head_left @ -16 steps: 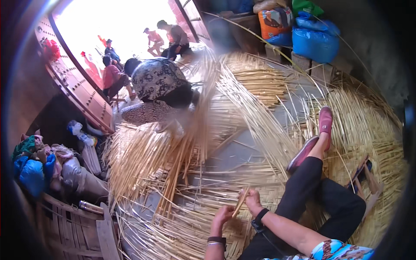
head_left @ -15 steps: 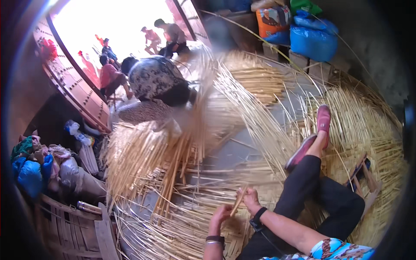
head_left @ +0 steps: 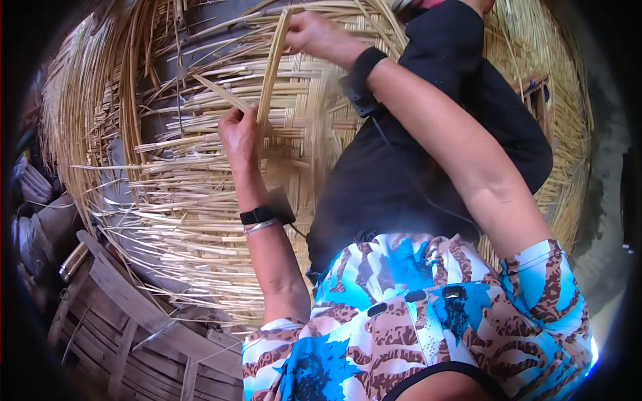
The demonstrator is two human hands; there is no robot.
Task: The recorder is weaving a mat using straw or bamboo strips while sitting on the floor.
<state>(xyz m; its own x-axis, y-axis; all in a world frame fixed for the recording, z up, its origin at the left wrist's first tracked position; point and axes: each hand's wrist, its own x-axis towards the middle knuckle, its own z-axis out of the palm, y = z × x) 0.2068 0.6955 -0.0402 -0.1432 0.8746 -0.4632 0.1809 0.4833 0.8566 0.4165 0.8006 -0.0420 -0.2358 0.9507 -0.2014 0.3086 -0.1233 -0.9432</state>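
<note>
Left hand (head_left: 241,137) pinches lower part of pale flat strip (head_left: 273,67); right hand (head_left: 314,33) is clamped near its upper end. Strip is between both hands, above woven mat (head_left: 289,117) — left of person's dark trousers (head_left: 374,180). Short piece (head_left: 221,91) sticks out from left fingers; whether same strip, I cannot tell. Work looks partly done: middle of mat interlaced, many loose ends (head_left: 180,220) at left side — I judge, not yet woven.

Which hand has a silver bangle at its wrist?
The left hand: its bangle sits beside a black band, on the elbow side. The right hand wears a black band but shows no bangle.
</note>
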